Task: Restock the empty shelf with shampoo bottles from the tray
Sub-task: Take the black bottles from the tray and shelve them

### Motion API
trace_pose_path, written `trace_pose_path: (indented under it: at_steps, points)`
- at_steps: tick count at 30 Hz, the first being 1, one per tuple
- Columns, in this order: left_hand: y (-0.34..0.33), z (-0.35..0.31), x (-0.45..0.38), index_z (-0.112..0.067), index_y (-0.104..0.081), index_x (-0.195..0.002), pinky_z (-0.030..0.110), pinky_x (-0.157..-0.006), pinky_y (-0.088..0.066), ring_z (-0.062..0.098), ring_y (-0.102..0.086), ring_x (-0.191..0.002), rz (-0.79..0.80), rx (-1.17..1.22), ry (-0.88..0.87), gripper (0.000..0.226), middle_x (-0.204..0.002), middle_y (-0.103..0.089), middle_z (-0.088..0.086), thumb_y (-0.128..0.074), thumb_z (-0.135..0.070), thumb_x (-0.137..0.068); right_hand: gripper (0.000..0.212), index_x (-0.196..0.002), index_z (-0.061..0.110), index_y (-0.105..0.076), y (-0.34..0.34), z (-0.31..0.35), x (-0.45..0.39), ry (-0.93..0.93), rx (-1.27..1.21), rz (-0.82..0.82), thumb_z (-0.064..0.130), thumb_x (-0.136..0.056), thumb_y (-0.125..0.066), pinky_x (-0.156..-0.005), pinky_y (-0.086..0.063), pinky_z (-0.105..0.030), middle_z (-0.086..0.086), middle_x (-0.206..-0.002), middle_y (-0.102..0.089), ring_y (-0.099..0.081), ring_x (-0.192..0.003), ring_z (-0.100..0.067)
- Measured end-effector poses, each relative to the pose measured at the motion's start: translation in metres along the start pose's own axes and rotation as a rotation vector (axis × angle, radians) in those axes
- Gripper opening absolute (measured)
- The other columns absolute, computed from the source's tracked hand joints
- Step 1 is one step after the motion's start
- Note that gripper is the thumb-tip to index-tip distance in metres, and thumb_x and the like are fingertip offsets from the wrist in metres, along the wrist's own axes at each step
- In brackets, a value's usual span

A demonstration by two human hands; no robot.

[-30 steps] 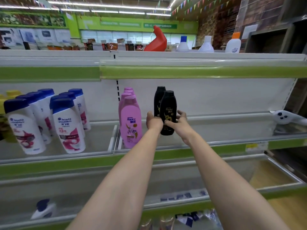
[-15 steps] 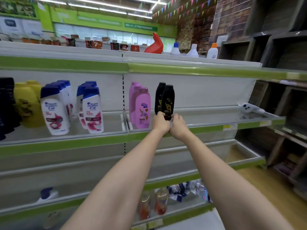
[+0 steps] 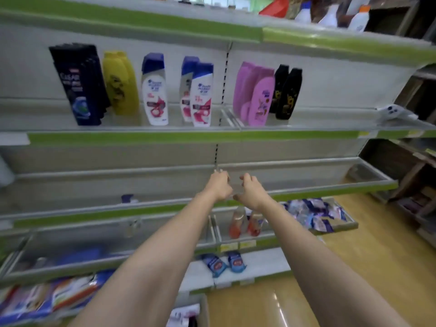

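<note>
Two black shampoo bottles [image 3: 286, 93] stand upright on the shelf [image 3: 330, 119], right of several pink bottles [image 3: 258, 95]. My left hand [image 3: 218, 185] and my right hand [image 3: 251, 191] hang side by side in front of the shelf below, well under the black bottles. Both hold nothing, with fingers loosely curled. At the bottom edge of the view a grey tray [image 3: 203, 308] shows, its contents mostly cut off.
Left on the same shelf stand white bottles with blue caps [image 3: 154, 90], yellow bottles [image 3: 121, 83] and dark bottles [image 3: 79, 83]. A white handheld device [image 3: 394, 112] lies at the shelf's right end. Lower shelves hold orange bottles [image 3: 245, 223] and packets [image 3: 313, 213]. Wooden floor lies right.
Both hands let go of the front black bottle and dropped down from it. The view has tilted down and pulled back from the shelf.
</note>
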State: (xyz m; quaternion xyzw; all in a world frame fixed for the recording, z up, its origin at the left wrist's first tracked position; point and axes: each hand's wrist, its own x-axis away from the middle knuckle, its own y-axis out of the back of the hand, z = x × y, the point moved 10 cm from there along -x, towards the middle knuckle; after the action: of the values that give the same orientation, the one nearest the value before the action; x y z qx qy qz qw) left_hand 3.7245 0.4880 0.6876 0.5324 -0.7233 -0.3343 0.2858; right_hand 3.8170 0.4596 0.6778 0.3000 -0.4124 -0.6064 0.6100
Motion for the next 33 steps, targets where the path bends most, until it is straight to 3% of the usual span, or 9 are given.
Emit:
trace_pose_path:
  at_steps: [6, 15, 19, 27, 31, 33]
  points:
    - [-0.051, 0.109, 0.035, 0.0, -0.064, -0.11, 0.035, -0.093, -0.046, 0.034, -0.059, -0.112, 0.102, -0.05, 0.165, 0.027, -0.117, -0.064, 0.021, -0.055, -0.011, -0.087, 0.066, -0.142, 0.001, -0.026, -0.114, -0.007, 0.015, -0.012, 0.039, 0.207, 0.021, -0.089, -0.06, -0.108, -0.033, -0.042, -0.022, -0.144, -0.03, -0.035, -0.132, -0.038]
    - [-0.165, 0.259, 0.107, -0.004, -0.054, -0.124, 0.03, -0.097, -0.041, 0.031, -0.05, -0.121, 0.29, -0.031, 0.488, 0.035, -0.13, -0.053, 0.018, -0.047, -0.019, -0.094, 0.061, -0.14, 0.002, -0.027, -0.286, -0.055, 0.049, -0.046, -0.061, 0.504, 0.019, -0.091, -0.058, -0.104, -0.035, -0.037, -0.019, -0.142, -0.031, -0.038, -0.129, -0.033]
    - [-0.22, 0.303, 0.143, -0.001, -0.059, -0.12, 0.031, -0.096, -0.044, 0.031, -0.052, -0.119, 0.377, -0.032, 0.566, 0.034, -0.128, -0.057, 0.018, -0.045, -0.016, -0.093, 0.059, -0.141, 0.0, -0.027, -0.349, -0.089, 0.07, -0.102, -0.096, 0.611, 0.016, -0.092, -0.056, -0.103, -0.036, -0.034, -0.019, -0.144, -0.031, -0.038, -0.131, -0.032]
    - [-0.344, 0.385, 0.185, 0.002, -0.058, -0.115, 0.037, -0.088, -0.048, 0.032, -0.057, -0.109, 0.475, 0.071, 0.695, 0.029, -0.118, -0.059, 0.02, -0.046, -0.016, -0.094, 0.051, -0.138, -0.002, -0.031, -0.471, -0.167, 0.086, -0.191, -0.095, 0.73, 0.014, -0.094, -0.052, -0.102, -0.037, -0.039, -0.022, -0.138, -0.039, -0.04, -0.126, -0.035]
    - [-0.425, 0.446, 0.183, 0.0, -0.054, -0.117, 0.035, -0.089, -0.046, 0.032, -0.055, -0.111, 0.479, 0.107, 0.733, 0.03, -0.121, -0.058, 0.019, -0.045, -0.018, -0.095, 0.064, -0.144, 0.002, -0.024, -0.557, -0.209, 0.069, -0.253, -0.14, 0.706, 0.016, -0.091, -0.057, -0.091, -0.041, -0.032, -0.019, -0.135, -0.042, -0.048, -0.121, -0.033]
    - [-0.468, 0.482, 0.18, 0.001, -0.051, -0.116, 0.035, -0.087, -0.044, 0.031, -0.054, -0.11, 0.462, 0.126, 0.764, 0.029, -0.119, -0.057, 0.019, -0.046, -0.019, -0.095, 0.063, -0.14, 0.002, -0.03, -0.609, -0.231, 0.059, -0.258, -0.156, 0.697, 0.018, -0.088, -0.062, -0.086, -0.04, -0.027, -0.019, -0.135, -0.043, -0.049, -0.12, -0.032]
